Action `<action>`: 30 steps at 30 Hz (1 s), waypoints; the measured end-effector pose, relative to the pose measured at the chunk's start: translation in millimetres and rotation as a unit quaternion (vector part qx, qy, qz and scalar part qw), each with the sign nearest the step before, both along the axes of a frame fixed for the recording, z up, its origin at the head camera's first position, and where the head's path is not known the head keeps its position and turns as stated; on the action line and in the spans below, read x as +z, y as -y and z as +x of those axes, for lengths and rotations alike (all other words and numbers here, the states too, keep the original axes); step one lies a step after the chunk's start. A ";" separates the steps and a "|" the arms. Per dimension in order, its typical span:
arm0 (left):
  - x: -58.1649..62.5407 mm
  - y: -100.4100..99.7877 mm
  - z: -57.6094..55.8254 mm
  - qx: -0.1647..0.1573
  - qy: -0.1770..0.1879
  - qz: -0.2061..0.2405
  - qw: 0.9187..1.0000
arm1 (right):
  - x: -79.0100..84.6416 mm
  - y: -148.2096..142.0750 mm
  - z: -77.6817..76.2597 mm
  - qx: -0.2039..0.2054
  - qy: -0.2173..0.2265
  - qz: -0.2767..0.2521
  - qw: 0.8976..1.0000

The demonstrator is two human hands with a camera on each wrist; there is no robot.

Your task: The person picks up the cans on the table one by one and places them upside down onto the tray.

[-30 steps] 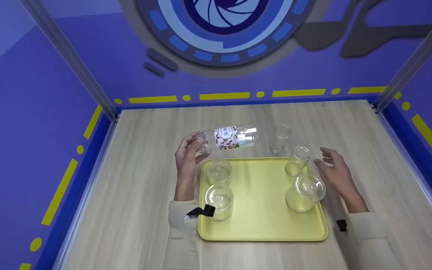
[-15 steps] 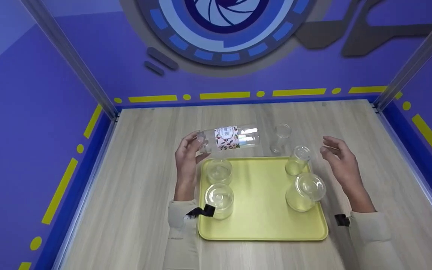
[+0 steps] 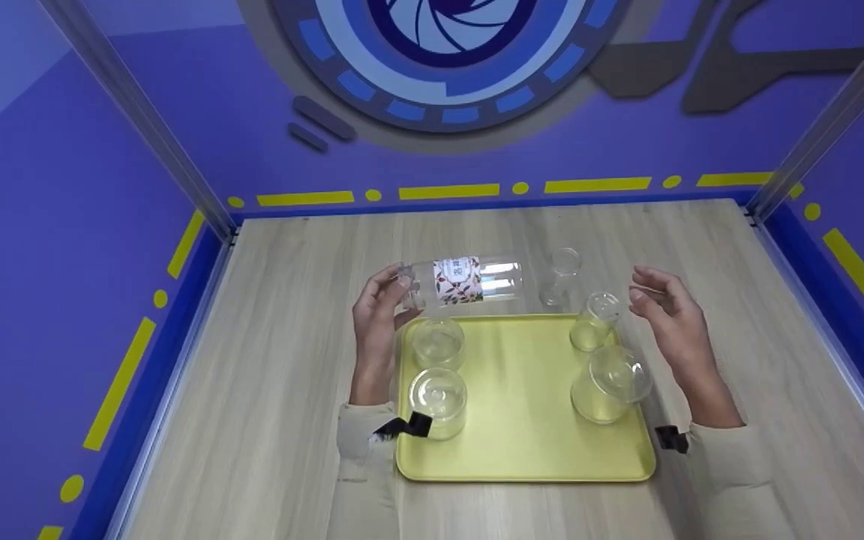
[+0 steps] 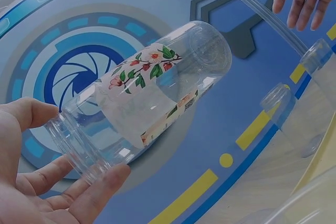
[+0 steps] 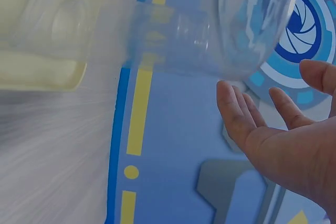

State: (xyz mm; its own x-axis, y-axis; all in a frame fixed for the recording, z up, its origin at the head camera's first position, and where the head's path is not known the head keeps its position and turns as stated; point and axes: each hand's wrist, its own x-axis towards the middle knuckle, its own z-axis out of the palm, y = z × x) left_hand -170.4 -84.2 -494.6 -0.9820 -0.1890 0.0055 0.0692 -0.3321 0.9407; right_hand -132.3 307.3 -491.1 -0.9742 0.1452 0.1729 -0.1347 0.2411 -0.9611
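Observation:
My left hand (image 3: 378,311) holds a clear bottle (image 3: 458,281) by its threaded neck, fingers and thumb around it. The bottle lies sideways over the tray's far edge, base to the right. In the left wrist view its label (image 4: 139,103) shows pink flowers and green leaves, and no cap is on the neck. My right hand (image 3: 673,322) is empty, fingers loosely bent, just right of a small clear glass (image 3: 594,324) on the tray. The right wrist view shows that hand (image 5: 283,129) with its fingers apart, below a clear vessel close to the camera.
A yellow tray (image 3: 518,420) lies on the wooden table (image 3: 267,375). Two clear jars (image 3: 438,405) stand along its left side. A wider clear jar (image 3: 609,386) is at its right. Behind the tray stands another clear glass (image 3: 564,274). Blue walls enclose the table.
My right hand has moved away from the small glass, up and outward, then slightly back left. The bottle in my left hand has shifted a little to the right.

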 end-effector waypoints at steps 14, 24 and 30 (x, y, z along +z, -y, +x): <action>1.4 -7.0 3.5 -0.006 -0.004 -0.010 1.000 | 9.3 21.7 -3.2 0.018 -0.005 -0.063 0.998; 1.7 -9.9 3.1 -0.008 0.003 -0.017 1.000 | 10.1 37.0 -7.3 0.036 0.004 -0.083 0.996; 2.5 -10.3 3.7 -0.010 0.006 -0.018 1.000 | 8.5 45.0 -10.9 0.053 0.006 -0.086 0.995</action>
